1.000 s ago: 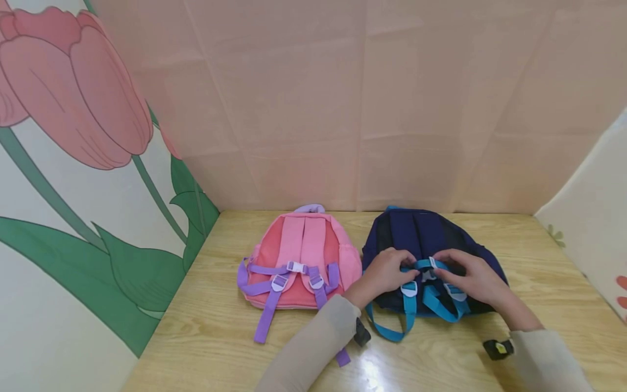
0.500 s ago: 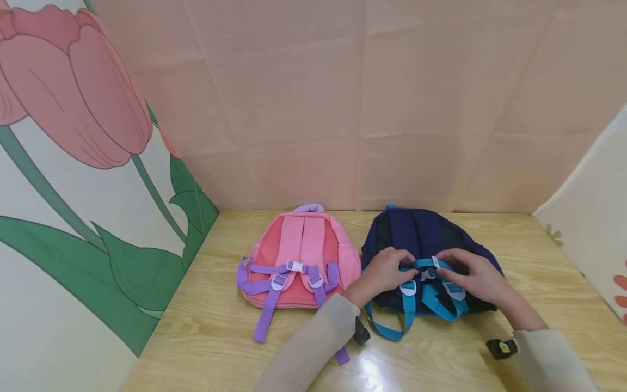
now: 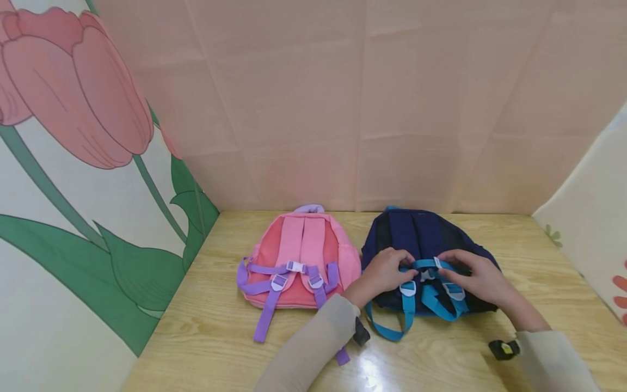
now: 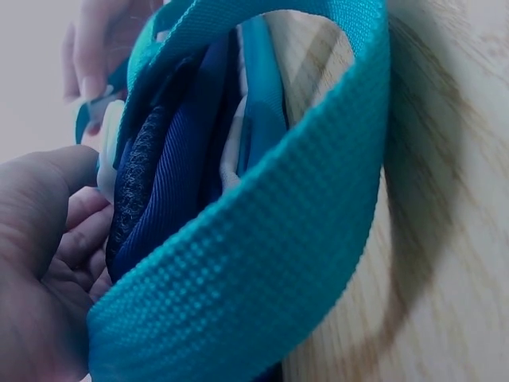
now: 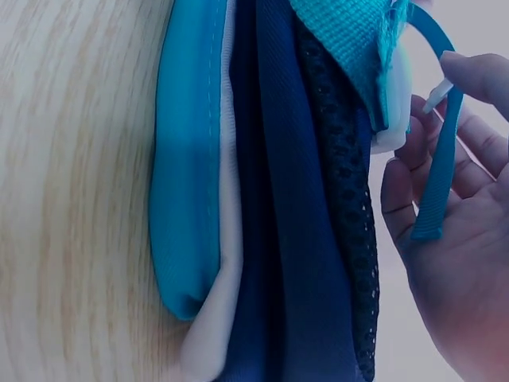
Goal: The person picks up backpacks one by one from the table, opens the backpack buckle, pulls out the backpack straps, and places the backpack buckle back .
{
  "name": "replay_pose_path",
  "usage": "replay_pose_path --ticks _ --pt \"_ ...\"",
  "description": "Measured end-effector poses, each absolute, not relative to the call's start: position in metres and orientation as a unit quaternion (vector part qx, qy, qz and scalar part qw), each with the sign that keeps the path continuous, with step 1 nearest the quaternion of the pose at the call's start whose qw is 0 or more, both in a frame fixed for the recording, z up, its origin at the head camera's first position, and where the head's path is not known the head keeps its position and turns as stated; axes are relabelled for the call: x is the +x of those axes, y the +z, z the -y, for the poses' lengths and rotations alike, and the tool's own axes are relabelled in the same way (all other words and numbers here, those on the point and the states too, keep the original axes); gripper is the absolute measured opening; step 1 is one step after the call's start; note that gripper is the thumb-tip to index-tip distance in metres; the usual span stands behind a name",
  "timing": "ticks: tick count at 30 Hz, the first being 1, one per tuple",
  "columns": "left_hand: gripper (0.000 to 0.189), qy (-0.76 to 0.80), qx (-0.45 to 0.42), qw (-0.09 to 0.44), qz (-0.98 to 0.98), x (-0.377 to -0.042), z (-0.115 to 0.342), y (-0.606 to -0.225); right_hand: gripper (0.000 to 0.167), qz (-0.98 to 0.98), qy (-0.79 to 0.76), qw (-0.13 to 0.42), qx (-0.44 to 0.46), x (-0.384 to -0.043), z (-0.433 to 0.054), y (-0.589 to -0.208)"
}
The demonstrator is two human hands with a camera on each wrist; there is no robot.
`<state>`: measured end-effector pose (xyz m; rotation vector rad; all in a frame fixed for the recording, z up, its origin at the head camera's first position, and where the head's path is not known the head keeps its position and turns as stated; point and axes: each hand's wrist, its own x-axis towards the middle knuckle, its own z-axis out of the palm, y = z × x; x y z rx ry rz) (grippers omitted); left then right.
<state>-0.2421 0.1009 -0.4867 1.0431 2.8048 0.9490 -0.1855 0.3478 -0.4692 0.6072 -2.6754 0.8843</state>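
A navy backpack (image 3: 426,228) lies with its shoulder straps facing up. Across it runs a thin teal chest strap (image 3: 424,263), raised in a small loop above a grey buckle (image 3: 428,274). My left hand (image 3: 387,271) pinches the left end of this strap between thumb and fingers. On the other side my right hand (image 3: 474,275) pinches the strap at its white slider (image 3: 438,263); the right wrist view shows thumb and finger around the slider (image 5: 437,95). A wide teal webbing loop (image 4: 246,215) crosses the left wrist view and hides part of the bag.
Close by on the left lies a pink backpack (image 3: 302,234) with purple straps (image 3: 266,316), its white buckle (image 3: 296,267) fastened. Both bags rest on a wooden table (image 3: 196,337), backed by a pinkish cloth wall (image 3: 303,109). A tulip-printed panel (image 3: 73,207) borders the left.
My right hand has shifted slightly right, and the white slider has moved right along the chest strap with it. My left hand keeps its place on the strap.
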Motion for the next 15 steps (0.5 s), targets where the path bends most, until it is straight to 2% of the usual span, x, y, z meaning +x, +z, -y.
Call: replay_pose_path --ticks 15 --pt "0.020 0.309 0.332 0.002 -0.891 -0.2410 -0.1001 -0.4863 0.025 0.906 0.333 0.131 0.225 -0.1834 -0.3559 -0.4685"
